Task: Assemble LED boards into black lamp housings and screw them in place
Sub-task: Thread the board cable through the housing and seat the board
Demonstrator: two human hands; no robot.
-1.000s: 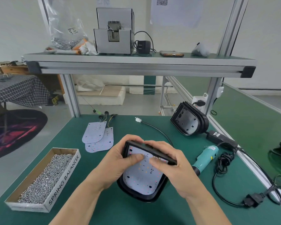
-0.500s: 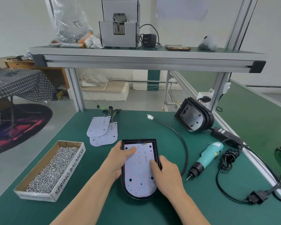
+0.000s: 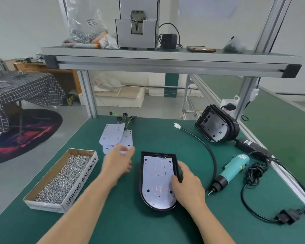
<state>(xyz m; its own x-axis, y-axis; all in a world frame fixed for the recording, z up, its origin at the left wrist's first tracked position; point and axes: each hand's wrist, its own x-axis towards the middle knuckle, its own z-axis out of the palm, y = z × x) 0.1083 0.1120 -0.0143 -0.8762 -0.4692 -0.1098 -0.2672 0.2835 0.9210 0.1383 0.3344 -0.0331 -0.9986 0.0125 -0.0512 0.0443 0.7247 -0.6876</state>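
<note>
Hands first: the left hand [image 3: 118,162] hovers blurred at centre frame, fingers loosely spread and holding nothing, just left of the black lamp housing [image 3: 141,175]; the right hand [image 3: 187,188] grips that housing's right wall, thumb pressed on the LED board [image 3: 157,176] seated inside it. Both are over the green table [image 3: 148,226], which fills the lower frame; a grey shelf [image 3: 165,59] spans the top. At lower left lies a cardboard box [image 3: 81,184] lettered SPRING BALANCER, full of silver screws [image 3: 63,178]. The housing lies flat at lower centre, its rounded end toward the bottom edge. A second housing [image 3: 217,126] stands tilted on its side at right of centre; below it lies a teal electric screwdriver [image 3: 234,169]; spare LED boards [image 3: 113,136] overlap above the left hand; a black cable [image 3: 212,155] curves between housing and screwdriver, ending in a white connector [image 3: 177,126].
</note>
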